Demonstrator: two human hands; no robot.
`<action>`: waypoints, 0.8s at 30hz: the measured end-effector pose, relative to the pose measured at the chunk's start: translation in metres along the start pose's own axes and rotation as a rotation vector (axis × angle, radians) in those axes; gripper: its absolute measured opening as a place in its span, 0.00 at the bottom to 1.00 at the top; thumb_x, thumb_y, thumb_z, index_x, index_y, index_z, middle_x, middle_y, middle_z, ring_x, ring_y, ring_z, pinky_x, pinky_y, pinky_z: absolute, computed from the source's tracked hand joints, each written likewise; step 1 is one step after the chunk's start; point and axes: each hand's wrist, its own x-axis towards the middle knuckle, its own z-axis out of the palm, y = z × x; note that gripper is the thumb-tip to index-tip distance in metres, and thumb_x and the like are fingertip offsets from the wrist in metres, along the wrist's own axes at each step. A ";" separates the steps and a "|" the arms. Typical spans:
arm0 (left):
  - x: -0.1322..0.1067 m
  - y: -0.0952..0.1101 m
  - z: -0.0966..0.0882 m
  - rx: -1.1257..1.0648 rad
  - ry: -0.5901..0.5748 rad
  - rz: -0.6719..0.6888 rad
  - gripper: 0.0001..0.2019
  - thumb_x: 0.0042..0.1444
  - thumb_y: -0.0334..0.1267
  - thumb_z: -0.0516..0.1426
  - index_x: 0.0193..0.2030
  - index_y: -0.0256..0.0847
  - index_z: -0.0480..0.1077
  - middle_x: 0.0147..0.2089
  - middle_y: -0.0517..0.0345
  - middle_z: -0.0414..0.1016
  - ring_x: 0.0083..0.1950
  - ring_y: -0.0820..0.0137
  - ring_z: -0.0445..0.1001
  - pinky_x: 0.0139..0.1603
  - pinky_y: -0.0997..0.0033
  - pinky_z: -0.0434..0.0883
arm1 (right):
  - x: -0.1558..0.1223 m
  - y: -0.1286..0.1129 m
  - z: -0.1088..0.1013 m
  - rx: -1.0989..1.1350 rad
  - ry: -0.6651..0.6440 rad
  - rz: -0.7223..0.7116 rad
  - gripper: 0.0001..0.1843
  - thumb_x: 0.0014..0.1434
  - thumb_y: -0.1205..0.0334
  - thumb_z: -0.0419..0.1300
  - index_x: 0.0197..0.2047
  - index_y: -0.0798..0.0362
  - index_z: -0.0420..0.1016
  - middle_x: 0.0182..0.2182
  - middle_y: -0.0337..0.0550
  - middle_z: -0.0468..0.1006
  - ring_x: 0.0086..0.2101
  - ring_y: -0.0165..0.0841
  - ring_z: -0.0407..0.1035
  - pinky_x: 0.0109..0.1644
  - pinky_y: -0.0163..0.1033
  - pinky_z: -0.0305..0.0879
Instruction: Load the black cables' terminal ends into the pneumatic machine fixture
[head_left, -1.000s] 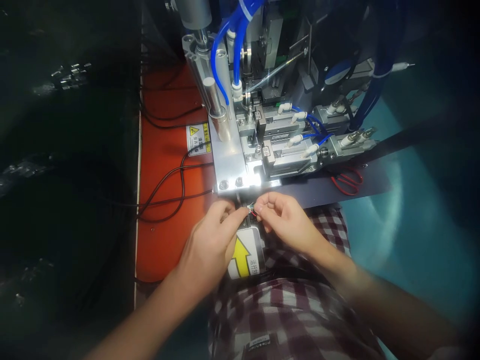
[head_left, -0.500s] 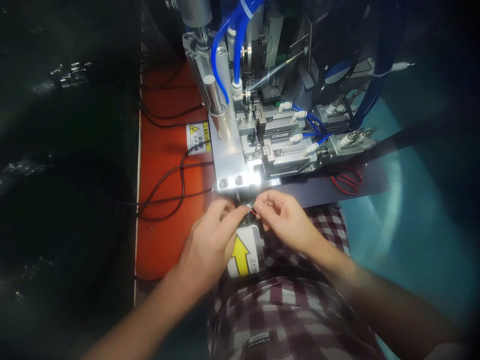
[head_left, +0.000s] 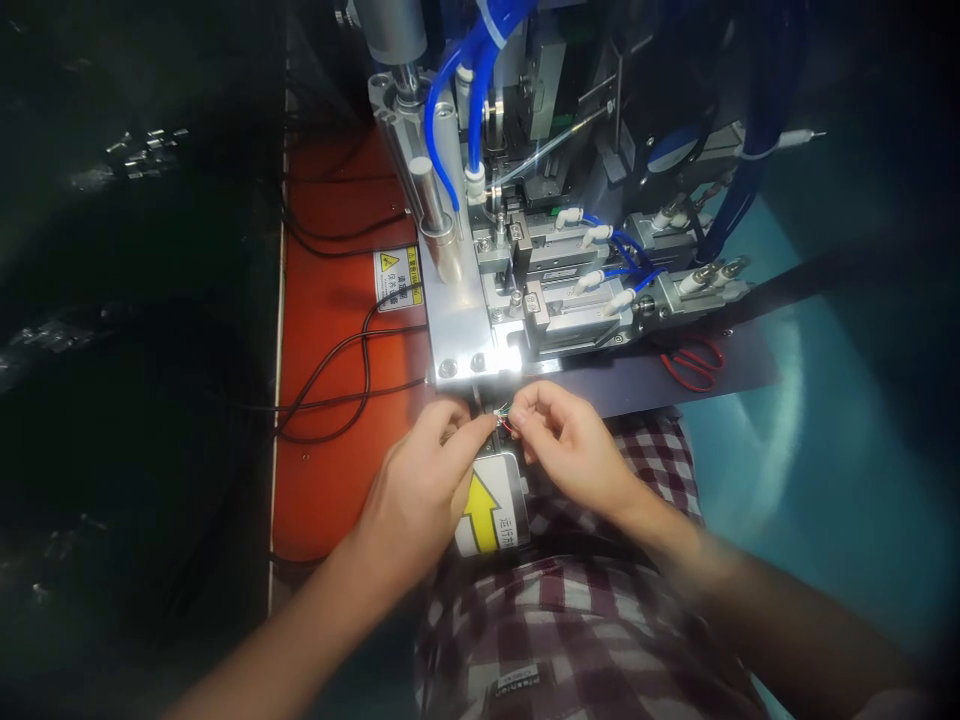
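My left hand point(head_left: 424, 480) and my right hand point(head_left: 574, 445) meet just below the front edge of a metal machine point(head_left: 480, 300). Both pinch a small bundle of thin wires point(head_left: 504, 421), red among them, between thumb and forefinger. The wire ends sit under the bright lit lip of the machine's base plate. A panel with a yellow arrow label point(head_left: 487, 510) lies directly under my left fingers.
The machine carries blue air hoses point(head_left: 450, 90), silver cylinders and clamps. It stands on an orange mat point(head_left: 330, 300) crossed by black cables point(head_left: 352, 370), with a yellow warning sticker point(head_left: 396, 278). Red-handled scissors point(head_left: 694, 362) lie at the right. My checked shirt point(head_left: 585, 620) fills the bottom.
Almost nothing differs. The view has shifted slightly and my right fingers have moved a little on the wires.
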 end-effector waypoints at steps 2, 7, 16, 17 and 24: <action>0.000 0.000 0.000 0.004 0.006 0.007 0.15 0.58 0.24 0.50 0.48 0.36 0.72 0.38 0.52 0.69 0.37 0.71 0.72 0.35 0.74 0.73 | 0.001 -0.001 0.000 0.037 -0.002 0.041 0.08 0.61 0.57 0.56 0.32 0.52 0.66 0.24 0.35 0.70 0.21 0.26 0.63 0.25 0.34 0.59; 0.002 0.001 0.000 0.034 0.007 0.032 0.15 0.58 0.23 0.50 0.47 0.35 0.72 0.37 0.51 0.69 0.36 0.71 0.72 0.33 0.75 0.72 | 0.003 -0.003 0.001 0.092 -0.007 0.117 0.09 0.60 0.58 0.56 0.31 0.53 0.66 0.24 0.35 0.69 0.20 0.25 0.62 0.24 0.33 0.59; 0.004 0.004 -0.003 0.106 -0.045 0.036 0.16 0.59 0.24 0.47 0.47 0.36 0.71 0.36 0.53 0.67 0.35 0.72 0.71 0.32 0.77 0.71 | -0.002 -0.015 0.004 -0.474 0.155 -0.095 0.07 0.61 0.64 0.54 0.30 0.52 0.66 0.23 0.38 0.70 0.25 0.31 0.63 0.30 0.38 0.56; 0.004 0.004 -0.002 0.106 -0.043 0.038 0.16 0.59 0.24 0.47 0.47 0.36 0.71 0.37 0.52 0.68 0.35 0.71 0.71 0.32 0.76 0.72 | -0.001 -0.015 0.004 -0.430 0.140 -0.060 0.07 0.61 0.63 0.53 0.30 0.52 0.65 0.24 0.38 0.70 0.25 0.30 0.63 0.30 0.37 0.56; 0.004 0.004 -0.002 0.086 -0.044 0.026 0.16 0.57 0.22 0.48 0.46 0.33 0.72 0.37 0.51 0.69 0.36 0.70 0.72 0.34 0.74 0.73 | -0.009 -0.003 0.008 0.119 0.033 0.203 0.12 0.58 0.54 0.58 0.31 0.54 0.68 0.23 0.35 0.69 0.20 0.26 0.63 0.24 0.32 0.60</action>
